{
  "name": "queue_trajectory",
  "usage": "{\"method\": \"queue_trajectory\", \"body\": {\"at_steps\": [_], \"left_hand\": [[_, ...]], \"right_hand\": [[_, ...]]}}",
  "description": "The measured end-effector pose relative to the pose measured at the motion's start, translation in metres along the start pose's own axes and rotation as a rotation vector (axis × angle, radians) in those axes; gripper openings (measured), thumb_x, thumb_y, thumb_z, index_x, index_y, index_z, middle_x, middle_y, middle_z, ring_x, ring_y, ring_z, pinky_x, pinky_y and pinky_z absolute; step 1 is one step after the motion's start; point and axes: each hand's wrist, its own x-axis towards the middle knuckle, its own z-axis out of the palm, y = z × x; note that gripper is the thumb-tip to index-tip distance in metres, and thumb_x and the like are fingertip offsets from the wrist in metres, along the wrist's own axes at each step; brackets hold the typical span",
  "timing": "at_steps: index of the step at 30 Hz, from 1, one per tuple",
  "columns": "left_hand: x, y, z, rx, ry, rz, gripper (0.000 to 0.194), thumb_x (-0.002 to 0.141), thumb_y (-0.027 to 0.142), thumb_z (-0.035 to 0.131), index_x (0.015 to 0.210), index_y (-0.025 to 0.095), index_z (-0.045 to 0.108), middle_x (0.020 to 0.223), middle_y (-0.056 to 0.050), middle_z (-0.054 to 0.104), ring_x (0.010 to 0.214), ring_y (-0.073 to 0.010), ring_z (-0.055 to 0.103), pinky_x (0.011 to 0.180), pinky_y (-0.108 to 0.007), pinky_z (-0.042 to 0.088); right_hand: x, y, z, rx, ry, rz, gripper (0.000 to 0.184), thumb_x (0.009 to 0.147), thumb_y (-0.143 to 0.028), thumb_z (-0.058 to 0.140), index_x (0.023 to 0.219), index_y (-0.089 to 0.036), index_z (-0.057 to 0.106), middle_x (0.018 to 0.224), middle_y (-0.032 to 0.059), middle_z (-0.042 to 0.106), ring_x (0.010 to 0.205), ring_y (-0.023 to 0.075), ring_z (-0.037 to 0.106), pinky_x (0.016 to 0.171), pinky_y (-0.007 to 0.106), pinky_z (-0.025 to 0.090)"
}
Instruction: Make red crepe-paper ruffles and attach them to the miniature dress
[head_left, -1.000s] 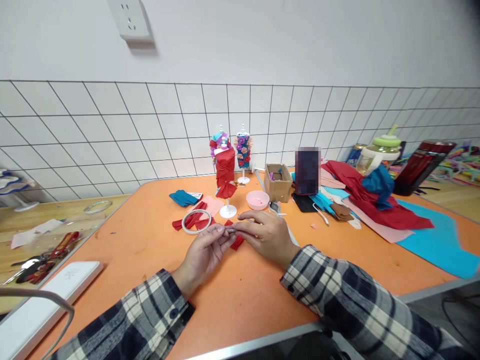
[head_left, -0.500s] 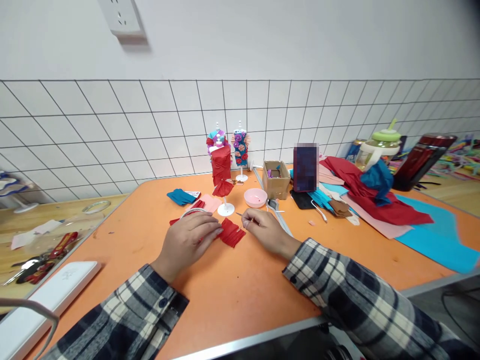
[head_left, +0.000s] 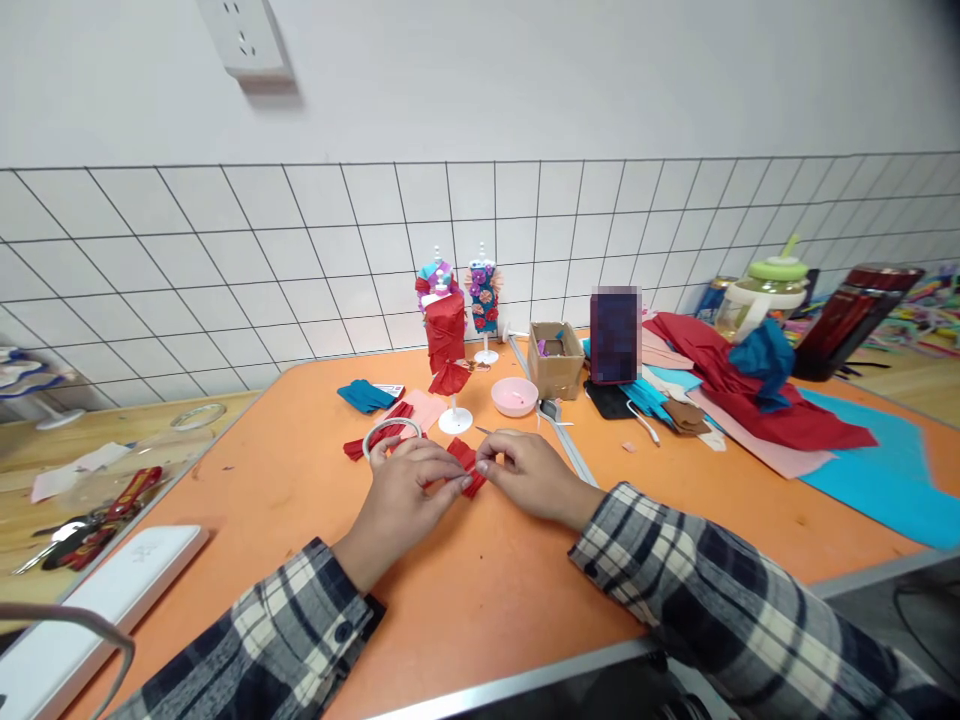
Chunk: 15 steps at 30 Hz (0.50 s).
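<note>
Head view: red paper (head_left: 463, 455) shows between left hand (head_left: 403, 490) and right hand (head_left: 538, 476).

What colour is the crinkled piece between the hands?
The crinkled piece is red, best seen in the head view.

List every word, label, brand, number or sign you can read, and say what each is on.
No text can be read.
White block: faint grey mark, too blurred.
Red strap: pale lettering, too small and blurred.
Blue can: markings too small.
Small white card: print too small.
Upright screen: pixelated.
</note>
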Motion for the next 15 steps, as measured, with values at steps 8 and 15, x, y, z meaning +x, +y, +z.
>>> {"method": "queue_trajectory", "body": {"at_steps": [8,15], "left_hand": [[0.006,0.001,-0.001,-0.162,-0.189,0.022,0.011,0.080,0.027,0.069,0.078,0.029,0.079,0.077,-0.005,0.075,0.076,-0.0228,0.062,0.080,-0.033,0.042],[0.005,0.005,0.000,-0.206,-0.229,-0.034,0.016,0.083,0.029,0.065,0.076,0.022,0.078,0.076,-0.005,0.074,0.076,-0.0198,0.064,0.072,-0.026,0.047]], "right_hand": [[0.001,0.007,-0.006,-0.106,0.056,0.026,0.028,0.098,-0.027,0.041,0.084,-0.018,0.063,0.078,0.0030,0.064,0.071,0.0147,0.057,0.065,0.026,0.039],[0.001,0.005,-0.013,-0.030,-0.027,-0.460,0.019,0.090,-0.026,0.060,0.106,-0.023,0.070,0.111,0.0061,0.070,0.102,0.0177,0.062,0.090,0.032,0.046]]}}
